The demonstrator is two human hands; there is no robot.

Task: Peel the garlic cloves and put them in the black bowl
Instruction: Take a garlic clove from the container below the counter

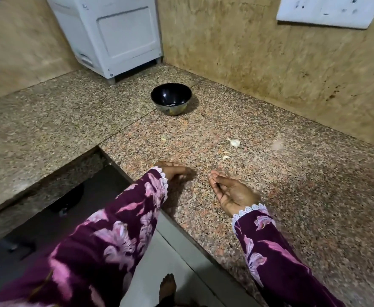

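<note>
The black bowl point(171, 100) stands on the speckled granite counter point(292, 196), far from both hands; a small pale spot shows at its bottom. An unpeeled garlic clove point(234, 142) lies on the counter to the right, and a smaller pale piece point(225, 157) lies just in front of it. My left hand point(175, 170) rests on the counter near its front corner, fingers bent down and blurred. Palm turned inward, my right hand point(230, 191) lies beside it with loosely curled fingers, and I see nothing in it. Both cloves lie beyond my right hand's fingertips.
A white appliance point(115, 36) stands in the back corner behind the bowl. A scrap of peel point(164, 138) lies mid-counter, and a blurred pale fleck point(278, 144) is right of the clove. The counter drops off at left to a dark hob point(48, 218) below.
</note>
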